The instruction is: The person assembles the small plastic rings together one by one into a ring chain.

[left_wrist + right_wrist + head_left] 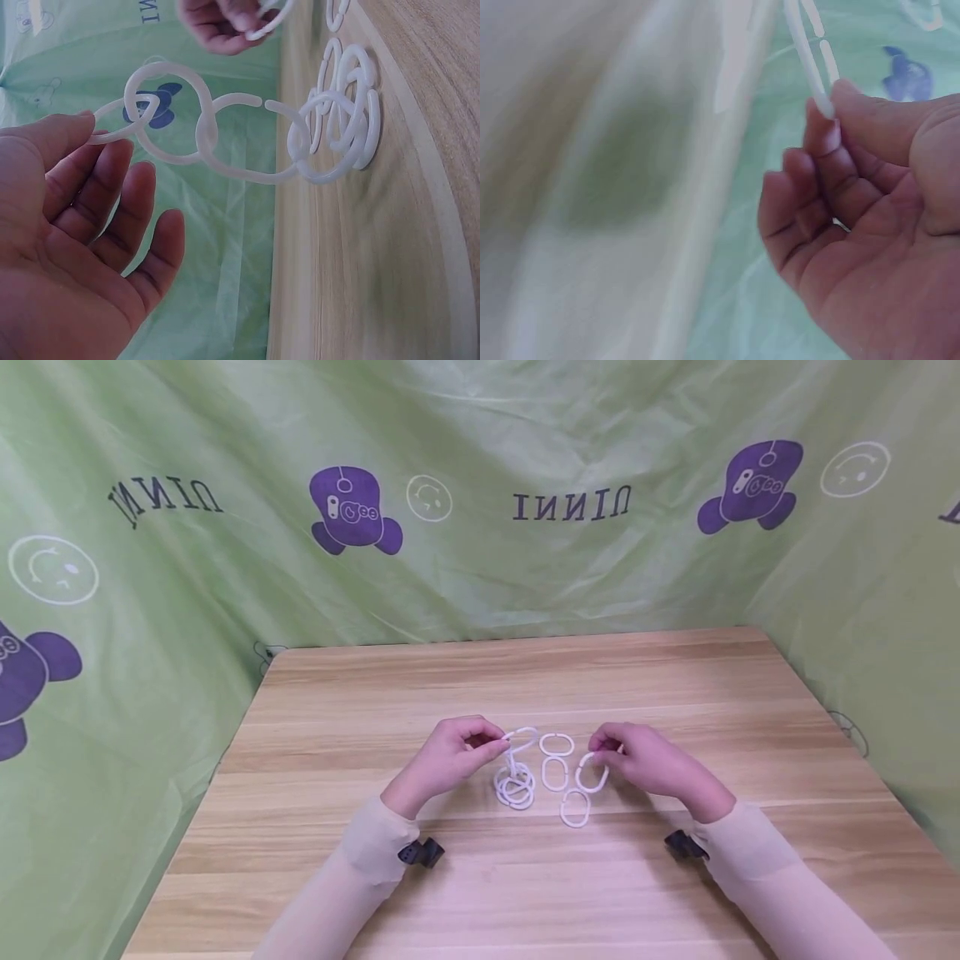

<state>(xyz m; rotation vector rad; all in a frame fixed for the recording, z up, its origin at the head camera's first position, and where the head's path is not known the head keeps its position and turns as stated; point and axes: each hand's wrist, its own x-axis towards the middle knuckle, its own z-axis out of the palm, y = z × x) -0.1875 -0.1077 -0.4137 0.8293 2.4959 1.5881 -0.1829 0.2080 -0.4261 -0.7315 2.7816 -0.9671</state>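
Observation:
My left hand [455, 753] pinches the end link of a chain of white plastic links [251, 178] between thumb and fingertips. In the left wrist view, the upper links hang from that hand, while the lower ones lie heaped on the table. One hanging link shows a small gap in its side. On the right, my right hand [645, 760] pinches a single white oval link [806, 60], which has a gap too. Between the hands lie loose white links: one at the back [558, 754], one in the middle [543, 774] and one nearer me [576, 826].
Everything lies on a wood-grain table [480, 893]. A green printed curtain [480, 577] hangs behind the table and along both sides. Each sleeve carries a small black wrist camera, one on the left [422, 852] and one on the right [686, 845].

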